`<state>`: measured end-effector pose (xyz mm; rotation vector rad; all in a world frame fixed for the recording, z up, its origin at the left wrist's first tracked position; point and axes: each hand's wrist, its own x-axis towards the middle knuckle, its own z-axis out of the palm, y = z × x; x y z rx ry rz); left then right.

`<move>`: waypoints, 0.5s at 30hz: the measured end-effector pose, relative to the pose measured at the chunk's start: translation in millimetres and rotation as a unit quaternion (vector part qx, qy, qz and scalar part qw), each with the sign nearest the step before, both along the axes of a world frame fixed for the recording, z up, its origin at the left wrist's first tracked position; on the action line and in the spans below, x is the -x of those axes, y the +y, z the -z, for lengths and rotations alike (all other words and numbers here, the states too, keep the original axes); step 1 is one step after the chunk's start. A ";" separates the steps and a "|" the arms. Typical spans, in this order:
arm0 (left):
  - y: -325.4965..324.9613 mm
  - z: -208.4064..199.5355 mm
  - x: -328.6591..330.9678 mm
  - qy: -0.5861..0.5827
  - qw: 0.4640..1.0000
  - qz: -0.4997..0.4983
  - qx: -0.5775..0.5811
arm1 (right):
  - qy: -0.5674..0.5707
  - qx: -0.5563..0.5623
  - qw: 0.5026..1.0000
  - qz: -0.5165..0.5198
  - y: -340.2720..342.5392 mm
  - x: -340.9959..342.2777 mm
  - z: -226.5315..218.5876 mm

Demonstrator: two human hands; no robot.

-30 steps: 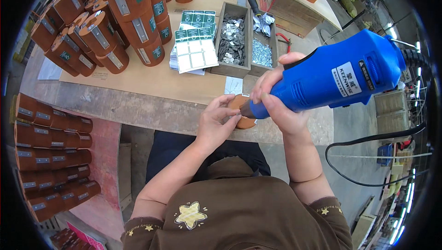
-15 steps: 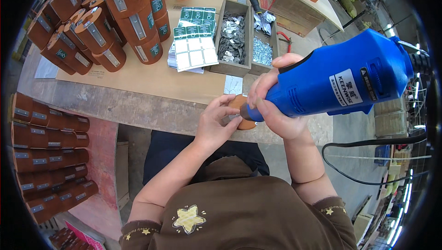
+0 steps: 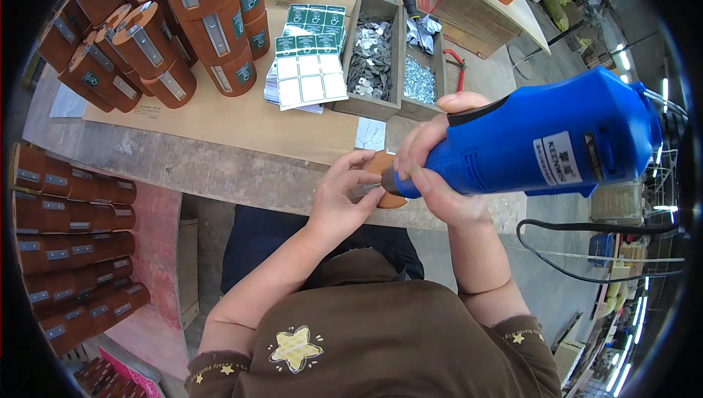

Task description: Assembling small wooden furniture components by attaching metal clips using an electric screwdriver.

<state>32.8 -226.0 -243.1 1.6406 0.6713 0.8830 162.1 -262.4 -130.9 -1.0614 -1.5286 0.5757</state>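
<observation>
My right hand (image 3: 448,171) is wrapped around the body of a blue corded electric screwdriver (image 3: 542,138). The tool lies nearly level, and its dark nose (image 3: 389,178) points left into an orange-brown round piece (image 3: 388,199) at the near edge of the workbench. From the left, my left hand (image 3: 347,189) curls its thumb and fingers against that piece, close around the tool's nose. A bit of pale metal shows between those fingertips; most of it, and the contact point, are hidden.
Beyond my hands stand wooden trays of grey metal tabs (image 3: 370,57) and screws (image 3: 419,79). Stacked label sheets (image 3: 310,76) lie beside them, with red-handled pliers (image 3: 455,68) to the right. Brown cylinders with metal strips (image 3: 220,39) tower at left. A black cable (image 3: 556,251) loops at right.
The blue electric screwdriver's rear end has swung slightly toward me, with its nose staying at the round piece. My left hand looks unchanged, and the whole view has shifted a little.
</observation>
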 end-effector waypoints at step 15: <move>14.3 -8.7 7.6 0.036 0.994 0.089 -0.057 | 0.354 -0.137 0.914 0.146 -75.3 -73.3 39.3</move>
